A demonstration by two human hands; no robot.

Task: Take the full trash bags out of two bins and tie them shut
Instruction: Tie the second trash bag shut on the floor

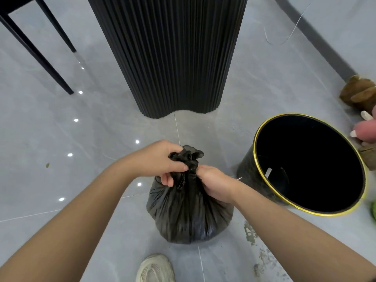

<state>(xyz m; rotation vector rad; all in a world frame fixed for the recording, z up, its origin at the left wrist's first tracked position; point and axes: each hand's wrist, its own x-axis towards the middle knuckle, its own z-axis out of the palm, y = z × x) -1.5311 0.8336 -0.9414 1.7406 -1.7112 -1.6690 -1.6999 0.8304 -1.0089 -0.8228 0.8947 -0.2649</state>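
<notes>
A full black trash bag (189,214) stands on the grey floor in front of me. Its top is gathered into a bunched neck. My left hand (160,161) grips the neck from the left, with the thumb and fingers pinching the crumpled plastic. From the right side my right hand (215,183) holds the neck just below the bunch. To the right stands a black bin (247,171) with a gold rim; it is tilted towards me and has no bag inside.
A black fluted column (175,58) rises just behind the bag. Black furniture legs (36,51) stand at the upper left. Plush toys (362,94) lie at the right edge. Dirt specks (262,259) mark the floor, and my pale shoe (155,268) is below the bag.
</notes>
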